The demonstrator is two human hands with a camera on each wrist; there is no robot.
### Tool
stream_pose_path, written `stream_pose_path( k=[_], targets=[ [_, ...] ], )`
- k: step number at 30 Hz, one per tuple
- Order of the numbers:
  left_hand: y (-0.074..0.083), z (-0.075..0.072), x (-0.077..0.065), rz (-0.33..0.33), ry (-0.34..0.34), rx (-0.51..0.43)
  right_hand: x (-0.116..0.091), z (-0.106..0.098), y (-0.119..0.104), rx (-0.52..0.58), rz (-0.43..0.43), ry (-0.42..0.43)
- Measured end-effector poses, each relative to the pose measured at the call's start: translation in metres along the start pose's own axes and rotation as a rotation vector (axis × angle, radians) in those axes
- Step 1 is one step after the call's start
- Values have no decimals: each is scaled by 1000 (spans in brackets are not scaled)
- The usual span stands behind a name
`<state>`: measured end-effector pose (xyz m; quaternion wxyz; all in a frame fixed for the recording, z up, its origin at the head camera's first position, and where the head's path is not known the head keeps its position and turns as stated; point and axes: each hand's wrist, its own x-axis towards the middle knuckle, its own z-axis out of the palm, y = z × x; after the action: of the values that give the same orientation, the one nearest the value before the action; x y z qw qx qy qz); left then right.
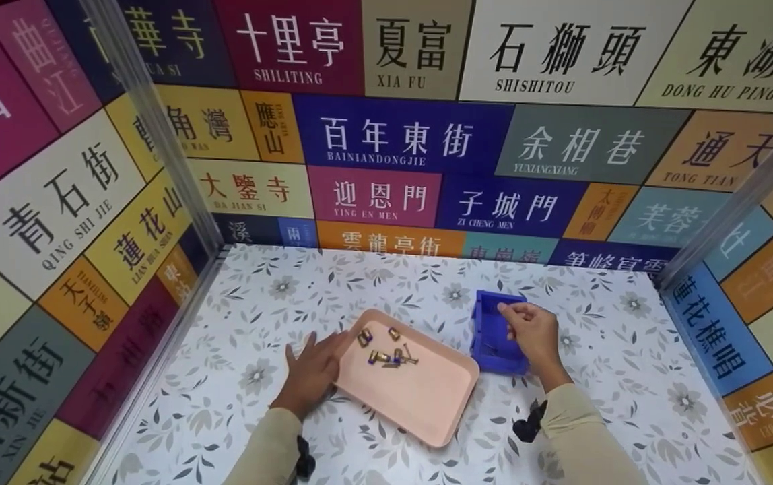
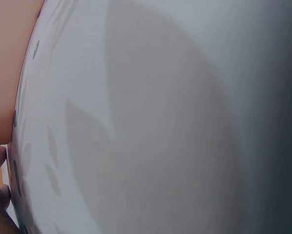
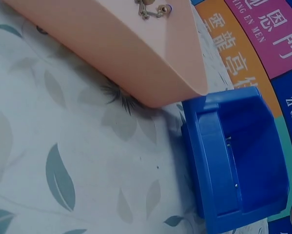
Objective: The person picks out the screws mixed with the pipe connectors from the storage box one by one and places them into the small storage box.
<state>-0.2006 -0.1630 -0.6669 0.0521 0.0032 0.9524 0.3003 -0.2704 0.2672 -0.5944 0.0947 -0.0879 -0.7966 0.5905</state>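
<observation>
A pink tray [image 1: 420,397] lies at an angle on the table, with several small brass-coloured fittings [image 1: 365,337] and screws [image 1: 407,351] grouped toward its far left end. Against the tray's left side rests my left hand [image 1: 312,370], fingers spread. To the right of the tray stands a blue bin [image 3: 216,161]; a few tiny metal pieces [image 3: 236,185] show inside it. Over the bin's right side hovers my right hand [image 1: 533,333], its thumb and forefinger drawn together and pointing left. I cannot tell whether a small piece sits between those fingertips.
Under everything is a white tabletop [image 1: 258,310] with a leaf and flower print. Upright panels [image 1: 393,138] covered in coloured signs enclose it at the back and both sides, with clear corner strips [image 1: 178,141].
</observation>
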Motion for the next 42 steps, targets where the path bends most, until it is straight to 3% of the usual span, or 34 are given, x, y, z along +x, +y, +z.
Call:
stream_pose_path(
  k=[6,14,34,42],
  targets=[
    [0,1,1,-16,-5,-20,3,-6,2,2,-2,3],
    [-2,0,-2,42,21,20,7,-10,5,-41,-32,4],
    [1,-2,-1,-10,-18,5,11,-13,8,-29,-31,19],
    [-3,0,-1,55,9,31,8,-9,8,-69,-50,4]
  ],
)
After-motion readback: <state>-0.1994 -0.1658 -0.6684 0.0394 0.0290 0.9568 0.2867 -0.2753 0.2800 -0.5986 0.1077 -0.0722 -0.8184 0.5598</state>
